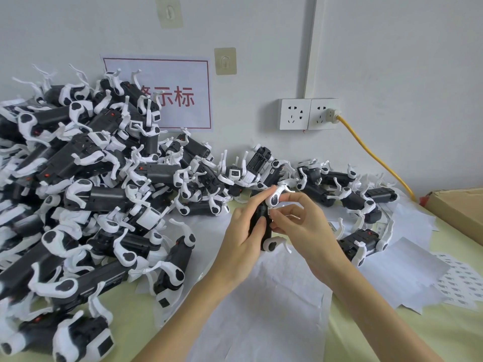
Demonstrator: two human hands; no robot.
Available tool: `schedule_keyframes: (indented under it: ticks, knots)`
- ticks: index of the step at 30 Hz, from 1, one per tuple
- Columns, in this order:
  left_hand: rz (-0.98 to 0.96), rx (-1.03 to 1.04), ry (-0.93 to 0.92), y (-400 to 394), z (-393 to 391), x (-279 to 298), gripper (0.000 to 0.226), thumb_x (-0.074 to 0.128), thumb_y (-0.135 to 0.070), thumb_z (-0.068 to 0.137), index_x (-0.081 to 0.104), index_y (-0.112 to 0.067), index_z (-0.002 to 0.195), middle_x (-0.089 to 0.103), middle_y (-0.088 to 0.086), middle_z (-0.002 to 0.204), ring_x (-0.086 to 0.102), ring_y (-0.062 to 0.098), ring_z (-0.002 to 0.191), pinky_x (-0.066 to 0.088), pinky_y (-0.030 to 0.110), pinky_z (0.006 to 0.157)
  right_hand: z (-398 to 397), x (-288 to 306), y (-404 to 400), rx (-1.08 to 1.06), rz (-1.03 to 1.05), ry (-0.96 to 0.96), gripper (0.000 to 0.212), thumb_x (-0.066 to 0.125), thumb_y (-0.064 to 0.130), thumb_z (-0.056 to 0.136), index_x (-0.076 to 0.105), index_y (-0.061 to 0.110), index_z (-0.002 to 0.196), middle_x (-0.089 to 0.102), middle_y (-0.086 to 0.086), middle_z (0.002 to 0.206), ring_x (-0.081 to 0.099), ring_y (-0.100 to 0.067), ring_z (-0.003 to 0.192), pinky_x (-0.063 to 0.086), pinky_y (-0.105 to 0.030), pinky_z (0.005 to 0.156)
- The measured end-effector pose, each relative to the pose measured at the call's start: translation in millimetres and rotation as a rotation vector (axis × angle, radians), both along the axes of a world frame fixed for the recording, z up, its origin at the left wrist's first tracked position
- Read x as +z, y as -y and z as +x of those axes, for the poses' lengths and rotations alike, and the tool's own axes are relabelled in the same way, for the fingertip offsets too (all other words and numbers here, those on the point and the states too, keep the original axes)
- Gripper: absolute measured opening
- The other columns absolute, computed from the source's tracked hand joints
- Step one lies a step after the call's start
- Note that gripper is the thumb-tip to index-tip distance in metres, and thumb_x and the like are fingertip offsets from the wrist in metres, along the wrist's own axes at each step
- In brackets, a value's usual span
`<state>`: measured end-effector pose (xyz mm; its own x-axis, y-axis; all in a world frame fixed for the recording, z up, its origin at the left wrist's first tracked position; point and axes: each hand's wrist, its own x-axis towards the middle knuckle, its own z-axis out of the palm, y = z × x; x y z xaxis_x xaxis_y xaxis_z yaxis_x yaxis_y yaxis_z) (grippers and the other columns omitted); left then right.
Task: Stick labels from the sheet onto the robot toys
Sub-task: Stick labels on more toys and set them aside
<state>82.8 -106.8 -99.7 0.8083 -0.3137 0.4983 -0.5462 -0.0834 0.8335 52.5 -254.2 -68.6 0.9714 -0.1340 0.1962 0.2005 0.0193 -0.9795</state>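
Observation:
A black-and-white robot toy [271, 242] is held upright above the table's middle, belly toward me. My left hand [244, 228] grips its black body from the left. My right hand [295, 220] touches the toy's upper body, thumb and forefinger pinched at a small white label [269, 210] on it. A label sheet [460, 280] with rows of small printed labels lies at the right, partly under blank white backing sheets.
A large heap of robot toys [78, 184] fills the left and runs along the wall to the right [360, 194]. White paper sheets [266, 304] cover the yellow-green table. A cardboard box [460, 207] stands far right. A yellow cable [373, 155] hangs from the wall sockets.

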Motion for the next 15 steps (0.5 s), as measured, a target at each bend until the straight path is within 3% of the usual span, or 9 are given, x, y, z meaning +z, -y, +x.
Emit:
schedule_keyframes:
  ticks: [6,11,15]
  knots:
    - [-0.003,0.001,0.001,0.7,-0.3,-0.5,0.061,0.041,-0.003,0.112,0.051,-0.051,0.149,0.055,0.007,0.138,0.053,0.014,0.126,0.051,0.012,0.089,-0.8,1.7,0.1,-0.003,-0.003,-0.021,0.021,0.069,0.008,0.1,0.061,0.012,0.118,0.069,-0.023,0.101,0.073,-0.024,0.086,0.057,-0.021,0.061]
    - [-0.017,-0.002,-0.013,1.1,-0.7,-0.6,0.06,0.041,-0.004,0.112,0.052,-0.05,0.149,0.054,0.008,0.137,0.057,0.014,0.121,0.055,0.018,0.087,-0.5,1.5,-0.3,-0.011,-0.007,-0.021,0.019,0.068,0.007,0.1,0.061,0.012,0.117,0.069,-0.024,0.103,0.073,-0.022,0.084,0.056,-0.02,0.059]
    - [-0.035,-0.007,-0.021,1.5,-2.5,0.1,0.06,0.04,0.0,0.111,0.053,-0.045,0.149,0.053,0.006,0.136,0.06,0.012,0.114,0.056,0.015,0.083,-0.8,1.7,-0.7,-0.013,-0.004,-0.015,0.017,0.067,0.006,0.1,0.061,0.012,0.114,0.068,-0.027,0.105,0.073,-0.018,0.079,0.056,-0.019,0.057]
